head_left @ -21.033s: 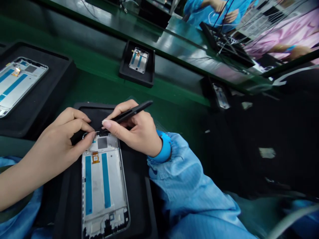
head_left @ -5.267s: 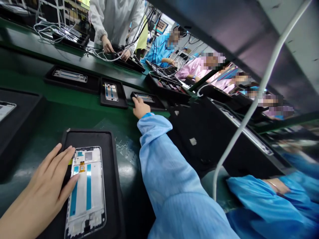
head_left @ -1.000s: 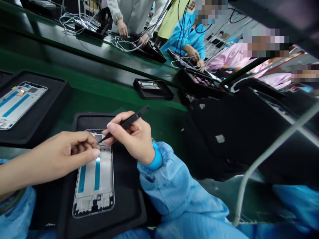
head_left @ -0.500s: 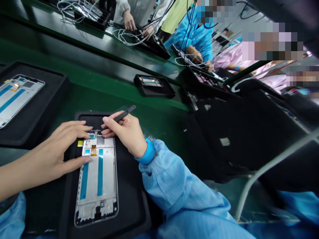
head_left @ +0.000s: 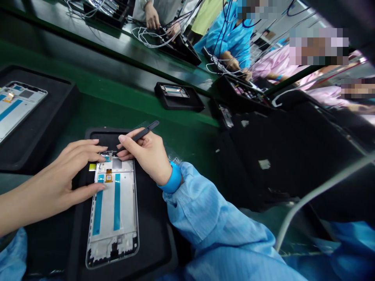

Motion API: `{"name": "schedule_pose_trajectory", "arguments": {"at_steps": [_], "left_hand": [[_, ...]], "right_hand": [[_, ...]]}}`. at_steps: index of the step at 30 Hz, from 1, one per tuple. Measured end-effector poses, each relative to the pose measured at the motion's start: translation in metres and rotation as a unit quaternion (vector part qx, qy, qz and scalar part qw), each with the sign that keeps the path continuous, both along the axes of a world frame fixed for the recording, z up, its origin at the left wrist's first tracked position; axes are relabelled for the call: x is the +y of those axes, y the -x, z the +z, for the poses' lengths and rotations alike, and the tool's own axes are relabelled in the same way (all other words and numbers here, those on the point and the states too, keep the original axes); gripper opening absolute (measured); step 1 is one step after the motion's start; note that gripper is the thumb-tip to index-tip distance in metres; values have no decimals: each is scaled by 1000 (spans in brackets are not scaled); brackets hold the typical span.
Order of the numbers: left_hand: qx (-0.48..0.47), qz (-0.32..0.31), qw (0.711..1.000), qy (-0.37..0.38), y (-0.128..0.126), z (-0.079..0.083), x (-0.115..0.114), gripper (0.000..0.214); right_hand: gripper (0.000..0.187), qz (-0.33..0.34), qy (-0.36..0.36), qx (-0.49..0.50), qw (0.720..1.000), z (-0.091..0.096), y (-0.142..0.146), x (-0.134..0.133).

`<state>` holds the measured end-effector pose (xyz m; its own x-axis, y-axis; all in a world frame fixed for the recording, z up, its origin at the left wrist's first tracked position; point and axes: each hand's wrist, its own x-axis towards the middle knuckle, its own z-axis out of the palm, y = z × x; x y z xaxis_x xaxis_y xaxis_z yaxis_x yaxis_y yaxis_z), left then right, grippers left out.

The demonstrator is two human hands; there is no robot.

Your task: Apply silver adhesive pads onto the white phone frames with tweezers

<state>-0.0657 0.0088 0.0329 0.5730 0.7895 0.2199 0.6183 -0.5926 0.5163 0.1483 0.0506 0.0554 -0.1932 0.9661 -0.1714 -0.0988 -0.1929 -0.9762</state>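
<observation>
A white phone frame (head_left: 114, 218) with two blue strips lies in a black tray (head_left: 152, 234) in front of me. My left hand (head_left: 63, 175) rests on the frame's left edge with fingers spread, index finger touching the top left corner. My right hand (head_left: 146, 154) grips black tweezers (head_left: 139, 134), their tips down at the frame's top edge. A small orange flex tab (head_left: 109, 175) and a yellow tab (head_left: 92, 167) sit near the top of the frame.
Another tray with a phone frame (head_left: 14, 105) lies at the left. A further black tray (head_left: 178, 96) sits on the green belt (head_left: 117, 89) beyond. Other people work with cables across the line (head_left: 222, 58). A dark bench (head_left: 293, 156) and a white cable (head_left: 316, 195) stand at the right.
Since a second ago my left hand opened from a pinch and spread along the frame's left edge. My right hand with the tweezers has shifted slightly toward the frame's top.
</observation>
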Motion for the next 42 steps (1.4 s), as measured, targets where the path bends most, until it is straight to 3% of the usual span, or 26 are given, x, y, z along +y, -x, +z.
{"name": "schedule_pose_trajectory", "arguments": {"at_steps": [13,18,25,34,42], "left_hand": [[83,-27,994,-67,-3,9,-2,41],[137,-33,984,-109,-10,16,-8,42],[149,-21,983,-107,-15,16,-14,45],[129,29,985,-114,-20,10,-15,40],[134,26,983,-123,-21,10,-16,42]], "right_hand": [[37,0,-22,-33,999,-2,1,-1],[33,4,-77,-94,993,-4,0,-5],[37,-71,-117,-68,988,3,-5,1],[35,44,-91,-13,995,-3,-4,11],[23,69,-182,-175,965,-5,-10,9]]}}
